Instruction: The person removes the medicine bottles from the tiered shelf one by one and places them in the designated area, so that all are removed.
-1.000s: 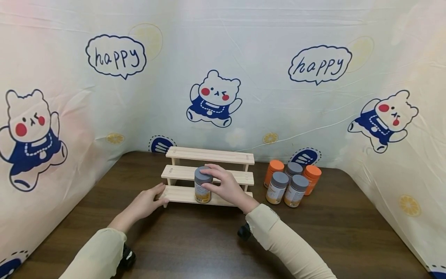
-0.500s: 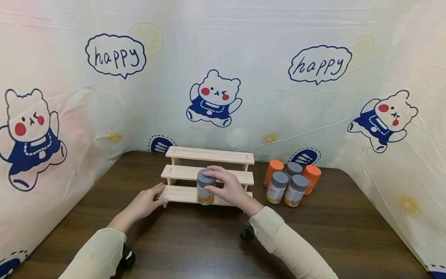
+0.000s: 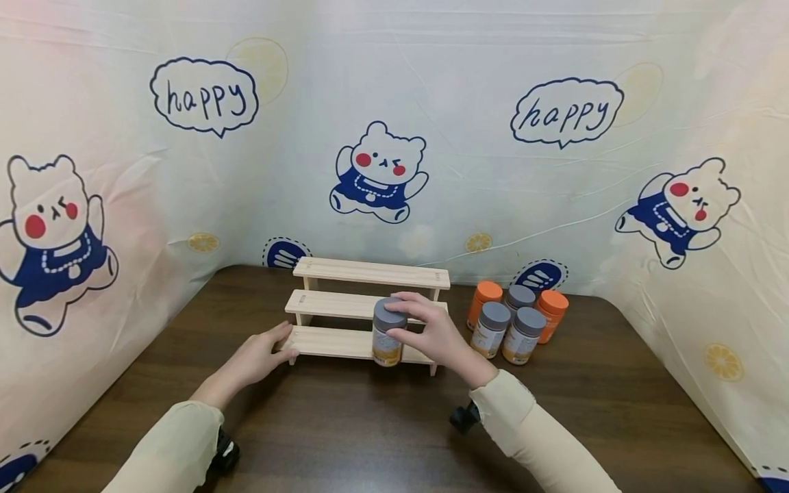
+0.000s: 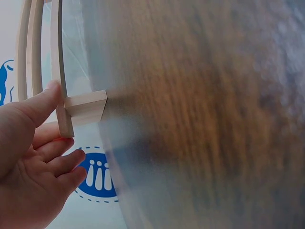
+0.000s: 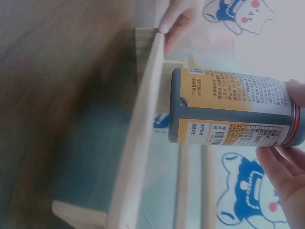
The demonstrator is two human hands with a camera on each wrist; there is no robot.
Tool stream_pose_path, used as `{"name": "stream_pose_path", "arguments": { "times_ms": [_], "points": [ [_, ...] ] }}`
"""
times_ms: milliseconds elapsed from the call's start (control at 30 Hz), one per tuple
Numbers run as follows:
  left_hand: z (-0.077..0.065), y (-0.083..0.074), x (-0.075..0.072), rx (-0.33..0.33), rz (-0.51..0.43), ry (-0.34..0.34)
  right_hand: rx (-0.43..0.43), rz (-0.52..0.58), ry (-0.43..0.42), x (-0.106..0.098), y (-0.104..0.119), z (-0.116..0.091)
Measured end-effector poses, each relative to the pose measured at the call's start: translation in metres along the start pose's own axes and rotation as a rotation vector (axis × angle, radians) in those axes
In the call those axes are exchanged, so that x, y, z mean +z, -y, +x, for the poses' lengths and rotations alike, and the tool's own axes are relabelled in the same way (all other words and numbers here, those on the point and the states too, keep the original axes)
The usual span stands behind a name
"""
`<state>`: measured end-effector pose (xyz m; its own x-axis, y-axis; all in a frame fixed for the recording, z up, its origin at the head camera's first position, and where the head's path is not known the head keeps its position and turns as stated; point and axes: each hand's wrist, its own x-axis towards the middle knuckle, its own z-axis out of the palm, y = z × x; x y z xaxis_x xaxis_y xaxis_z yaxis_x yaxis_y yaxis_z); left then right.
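Note:
My right hand (image 3: 439, 340) grips a grey-lidded pill bottle (image 3: 387, 346) by its lid, thumb on the near side. The bottle is upright in front of the lowest tier of the three-tier wooden rack (image 3: 333, 341); in the right wrist view its base (image 5: 175, 106) stands a little apart from the board (image 5: 138, 129). My left hand (image 3: 255, 359) pinches the left end of that lowest tier; thumb (image 4: 45, 102) and forefinger hold the board's edge in the left wrist view. Part of the lid is hidden behind my right fingers.
Right of the rack, a cluster of upright bottles stands on the brown table (image 3: 345, 431): grey-lidded ones like the near grey-lidded bottle (image 3: 522, 339) and two orange-lidded ones, the right orange-lidded bottle (image 3: 552, 316) included. A printed curtain (image 3: 468, 185) hangs behind the table.
My right hand has carried the grey-lidded pill bottle rightward and slightly toward me along the lowest tier. My left hand has kept its hold on the rack, which stays in place.

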<state>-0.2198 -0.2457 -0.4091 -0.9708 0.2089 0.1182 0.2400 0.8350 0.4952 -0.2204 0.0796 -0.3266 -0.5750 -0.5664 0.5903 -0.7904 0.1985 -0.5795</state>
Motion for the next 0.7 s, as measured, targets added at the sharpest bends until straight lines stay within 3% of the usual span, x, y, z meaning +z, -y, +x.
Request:
{"name": "stream_pose_path", "arguments": {
  "times_ms": [433,700],
  "points": [
    [0.000,-0.001,-0.001,0.006,0.006,0.001,0.077,-0.069,-0.107,-0.049,0.014,-0.015],
    [0.000,-0.002,-0.002,0.016,0.013,-0.001,0.099,-0.133,-0.218,-0.074,0.018,-0.024]
  ]
}}
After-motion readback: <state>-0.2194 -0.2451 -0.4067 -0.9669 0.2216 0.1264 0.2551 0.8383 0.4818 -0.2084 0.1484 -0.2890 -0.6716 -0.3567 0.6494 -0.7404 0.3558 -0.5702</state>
